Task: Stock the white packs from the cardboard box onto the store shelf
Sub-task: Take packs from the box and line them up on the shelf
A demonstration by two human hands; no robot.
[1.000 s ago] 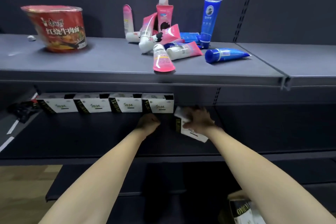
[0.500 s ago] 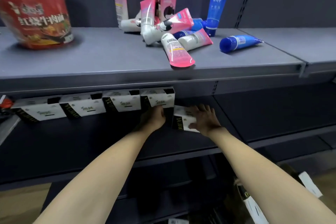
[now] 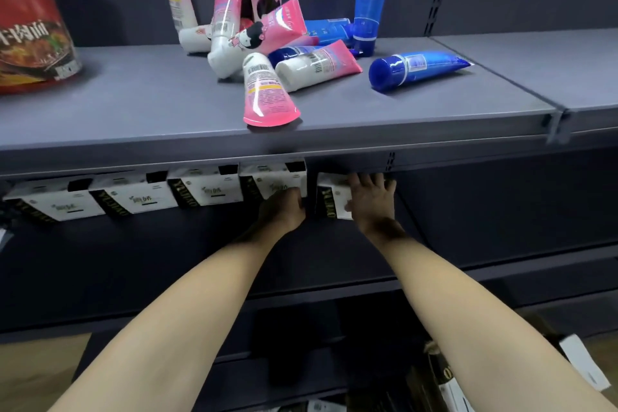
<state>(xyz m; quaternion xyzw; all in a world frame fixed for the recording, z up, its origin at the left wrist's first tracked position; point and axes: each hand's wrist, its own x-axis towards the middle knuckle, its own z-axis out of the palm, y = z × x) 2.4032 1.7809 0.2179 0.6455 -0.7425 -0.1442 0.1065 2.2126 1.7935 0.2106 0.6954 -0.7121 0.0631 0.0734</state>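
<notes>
Head view, the only one here: fifth white pack going in at the right end of the row on the lower shelf, at about 12 o'clock from the wrists, tucked under the lip of the upper shelf. Right hand spread flat against the pack's face, fingers straight, pressing rather than gripping. Left hand curled into a loose fist against the neighbouring fourth pack; whether holding anything, cannot tell. A dark gap showing between the two packs. Best now, by judgement: steady the fourth pack, slide the new one toward 9 o'clock till the sides touch, then square its front with the row of white packs. Gentle push only, since light cartons probably tip or skew easily. Cardboard box down at 5 o'clock, mostly hidden behind the right forearm.
</notes>
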